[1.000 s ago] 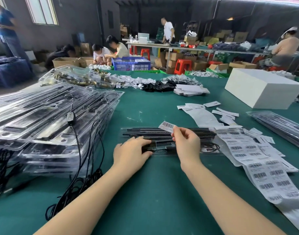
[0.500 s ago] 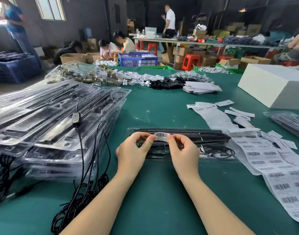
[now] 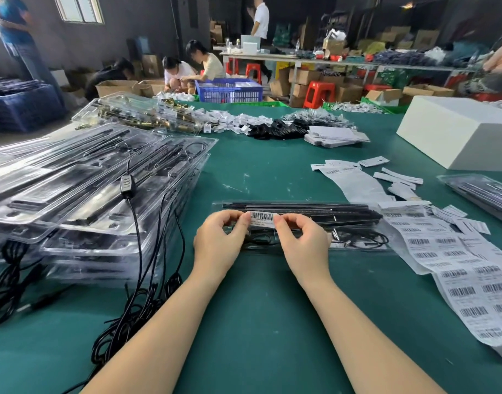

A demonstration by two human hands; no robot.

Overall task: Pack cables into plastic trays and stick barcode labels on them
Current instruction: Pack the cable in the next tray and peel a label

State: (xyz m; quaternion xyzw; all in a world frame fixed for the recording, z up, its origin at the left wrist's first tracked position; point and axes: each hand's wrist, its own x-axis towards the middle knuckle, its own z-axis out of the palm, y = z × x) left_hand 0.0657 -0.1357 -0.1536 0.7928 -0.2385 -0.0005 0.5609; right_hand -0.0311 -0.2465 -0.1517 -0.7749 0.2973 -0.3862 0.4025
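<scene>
A clear plastic tray (image 3: 355,223) with black cables inside lies flat on the green table in front of me. A white barcode label (image 3: 262,217) is stretched over the tray's left part. My left hand (image 3: 221,240) pinches the label's left end and my right hand (image 3: 301,240) pinches its right end. Whether the label touches the tray I cannot tell. A long sheet of barcode labels (image 3: 466,277) lies to the right of the tray.
A tall stack of packed clear trays (image 3: 81,194) fills the left side, with black cables (image 3: 136,282) hanging over its front. A white box (image 3: 457,135) stands at the far right, another packed tray (image 3: 483,191) below it. Loose label backings (image 3: 397,177) and small parts lie beyond. People work in the background.
My right hand brought the label down from above the tray, and my left hand left the tray and took the label's other end. Both hands now hold it flat and stretched.
</scene>
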